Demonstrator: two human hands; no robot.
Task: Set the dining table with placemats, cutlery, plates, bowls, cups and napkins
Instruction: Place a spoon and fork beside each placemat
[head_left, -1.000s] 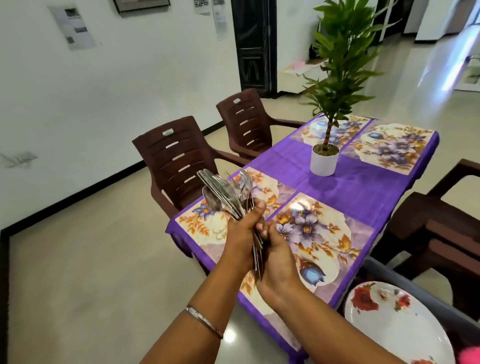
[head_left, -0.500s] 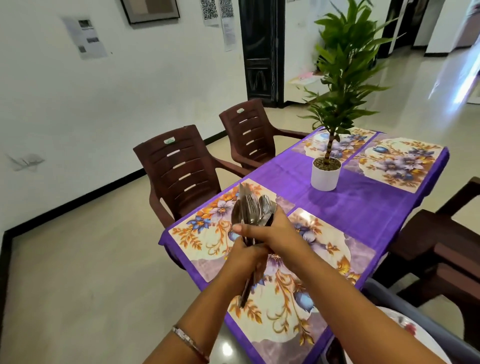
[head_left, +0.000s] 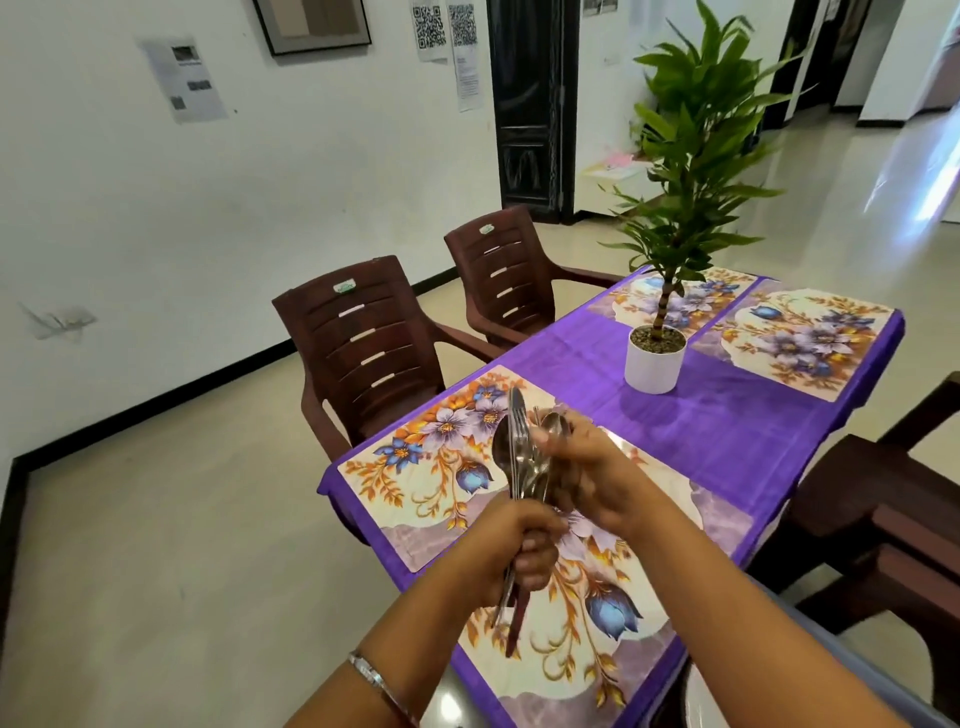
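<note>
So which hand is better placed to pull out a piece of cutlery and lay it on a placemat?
The right hand. The left hand grips the cutlery bundle by the handles, so it is occupied, while the right hand's fingers already rest at the bundle's upper ends above the near placemat.

Purple-clothed table (head_left: 727, 431), four floral placemats (head_left: 795, 338), potted plant (head_left: 654, 358)

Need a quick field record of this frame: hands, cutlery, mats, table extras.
left hand: grips the cutlery bundle by the handles
right hand: fingers at the bundle's upper ends, picking pieces
placemats: four floral ones laid, nearest
tablecloth: purple
potted plant: white pot, mid-table
cutlery laid on the mats: none visible
</note>
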